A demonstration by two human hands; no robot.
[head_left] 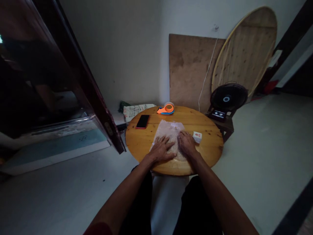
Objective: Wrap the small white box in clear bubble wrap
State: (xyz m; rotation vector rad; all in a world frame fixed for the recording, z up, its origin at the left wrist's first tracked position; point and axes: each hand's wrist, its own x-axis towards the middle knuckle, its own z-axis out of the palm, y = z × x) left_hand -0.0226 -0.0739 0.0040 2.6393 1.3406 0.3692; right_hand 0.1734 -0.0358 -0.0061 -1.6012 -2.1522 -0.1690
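A sheet of bubble wrap point(168, 129) lies flat on the round wooden table point(207, 130). My left hand point(161, 149) rests on its left part, palm down with the fingers spread. On the sheet's right side lies my right hand point(187, 142), fingers side by side and slightly bent, touching the plastic. A small white box point(197, 137) with a reddish mark stands just beyond the right hand. Nothing shows in either hand, though the area under the palms is hidden.
Toward the table's back are an orange and blue tape dispenser point(166, 108) and a dark phone point(142, 121). A black fan point(227, 97) stands on a stool point(227, 125) at the right. A round wooden board point(246, 49) and a brown panel point(190, 68) lean against the wall.
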